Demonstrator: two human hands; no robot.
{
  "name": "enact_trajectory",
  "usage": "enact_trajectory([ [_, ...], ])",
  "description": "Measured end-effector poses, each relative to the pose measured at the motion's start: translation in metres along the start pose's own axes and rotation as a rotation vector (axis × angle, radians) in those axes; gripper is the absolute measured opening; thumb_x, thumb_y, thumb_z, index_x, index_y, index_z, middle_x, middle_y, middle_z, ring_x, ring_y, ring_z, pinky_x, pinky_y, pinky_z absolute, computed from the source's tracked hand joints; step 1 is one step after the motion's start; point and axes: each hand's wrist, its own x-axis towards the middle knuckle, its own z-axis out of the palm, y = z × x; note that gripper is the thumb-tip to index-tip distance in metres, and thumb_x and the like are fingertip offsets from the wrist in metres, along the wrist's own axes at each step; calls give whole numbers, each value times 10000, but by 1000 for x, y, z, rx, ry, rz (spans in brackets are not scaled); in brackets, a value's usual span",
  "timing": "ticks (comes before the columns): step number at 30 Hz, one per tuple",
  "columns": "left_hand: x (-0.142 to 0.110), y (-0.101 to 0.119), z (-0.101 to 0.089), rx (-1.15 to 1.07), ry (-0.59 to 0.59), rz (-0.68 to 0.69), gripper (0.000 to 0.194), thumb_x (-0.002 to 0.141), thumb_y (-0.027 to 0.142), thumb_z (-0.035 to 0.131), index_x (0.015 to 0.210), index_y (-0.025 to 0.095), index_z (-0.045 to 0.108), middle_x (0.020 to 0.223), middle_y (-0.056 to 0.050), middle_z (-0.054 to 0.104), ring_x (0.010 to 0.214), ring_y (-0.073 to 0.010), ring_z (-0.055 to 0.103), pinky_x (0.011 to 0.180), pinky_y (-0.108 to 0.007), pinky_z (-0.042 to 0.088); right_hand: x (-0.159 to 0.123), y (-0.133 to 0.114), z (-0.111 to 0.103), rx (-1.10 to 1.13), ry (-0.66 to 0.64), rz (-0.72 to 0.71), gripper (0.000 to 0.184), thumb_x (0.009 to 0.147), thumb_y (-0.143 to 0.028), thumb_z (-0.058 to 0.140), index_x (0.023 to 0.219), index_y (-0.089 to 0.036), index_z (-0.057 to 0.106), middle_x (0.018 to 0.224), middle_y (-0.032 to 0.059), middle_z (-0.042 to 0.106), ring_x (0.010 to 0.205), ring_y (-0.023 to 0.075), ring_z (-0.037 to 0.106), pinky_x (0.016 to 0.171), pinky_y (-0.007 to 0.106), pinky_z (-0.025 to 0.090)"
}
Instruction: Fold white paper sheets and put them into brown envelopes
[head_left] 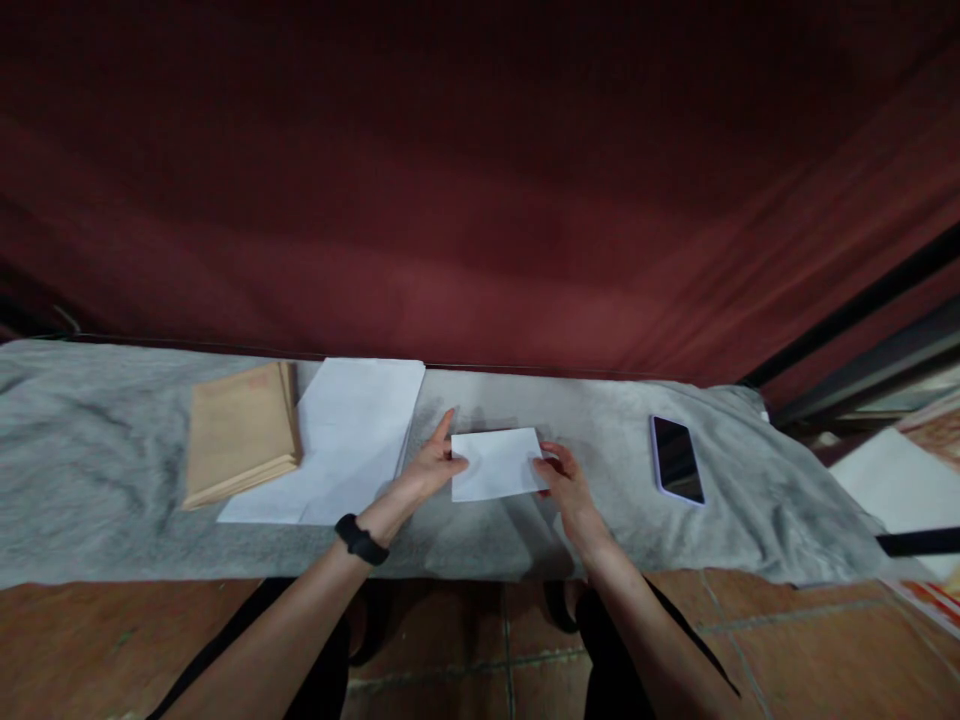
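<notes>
Between my two hands is a small white rectangle of folded paper (pixel 496 466), held just over the grey cloth. My left hand (pixel 433 462) pinches its left edge, thumb on top and index finger stretched out past it. At the right edge, my right hand (pixel 564 484) grips the paper with the thumb on top and fingers curled beneath. Left of my hands lies a stack of white paper sheets (pixel 360 430). A pile of brown envelopes (pixel 241 432) rests partly over those sheets.
A phone with a pale purple case (pixel 677 460) lies on the right of the grey cloth (pixel 112 470). Dark red fabric (pixel 480 250) rises behind the table. Farther right are a black bar (pixel 919 543) and a white sheet (pixel 892 480). Tiled floor (pixel 435 650) shows below.
</notes>
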Motion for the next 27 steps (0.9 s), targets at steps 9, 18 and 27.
enact_trajectory([
  [9,-4,-10,5,643,165,156,805,749,78,586,1521,216,404,1061,-58,649,792,-172,639,805,-322,548,-8,17,-2,-841,42,-434,446,905,-242,478,1345,-189,532,882,78,728,816,267,714,718,380,565],
  [18,-7,-16,8,802,189,309,656,776,45,537,1410,213,532,1361,-103,546,1091,-221,646,989,-366,547,-6,19,-3,-969,-10,-478,373,928,-207,432,1251,-193,620,945,88,748,785,238,710,718,354,551],
  [27,-41,-9,44,1164,152,407,418,969,186,426,1361,161,570,1468,-158,530,1377,-312,473,1134,-516,389,-9,8,-4,-1059,-13,-522,328,940,-211,462,1190,-184,673,1078,131,703,987,276,662,901,433,529],
])
